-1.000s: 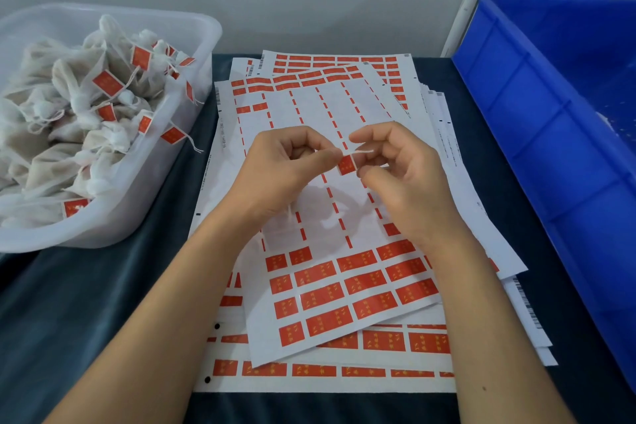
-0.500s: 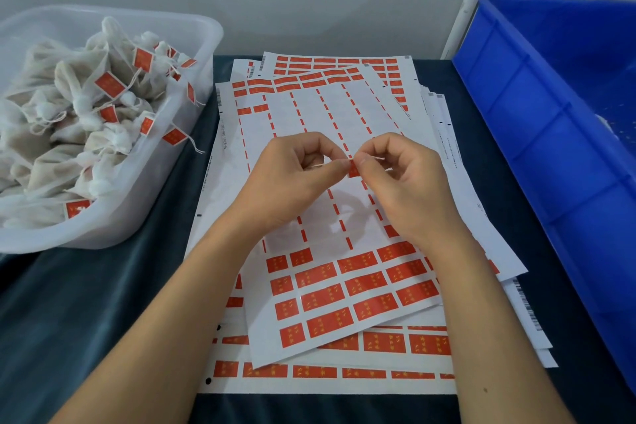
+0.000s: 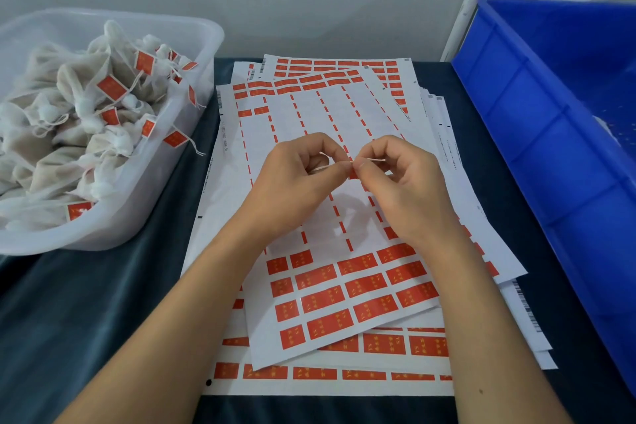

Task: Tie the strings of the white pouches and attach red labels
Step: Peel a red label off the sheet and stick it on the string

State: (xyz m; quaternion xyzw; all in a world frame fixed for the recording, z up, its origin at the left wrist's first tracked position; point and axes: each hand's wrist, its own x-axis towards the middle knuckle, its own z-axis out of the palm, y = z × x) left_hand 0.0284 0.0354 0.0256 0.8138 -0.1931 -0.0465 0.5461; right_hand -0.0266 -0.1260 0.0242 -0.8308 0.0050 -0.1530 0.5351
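I have both hands up over the sticker sheets, meeting fingertip to fingertip. My left hand and my right hand each have thumb and forefinger pressed together on the same small thing: a red label folded around a thin white string. Only a sliver of red shows between the fingertips, and the string runs out to either side of the pinch. I cannot see the pouch this string belongs to — it may be hidden under my left palm.

I judge the label to be nearly weightless, limp and tacky on its inner face, so it will stick wherever it first touches. The string is soft and thin and will slide if I loosen. Best hold is right at the fold, pads flat, squeezing the two halves square.

The finished white pouches, already tagged, lie heaped in the clear tub at my left. A blue crate stands at my right.
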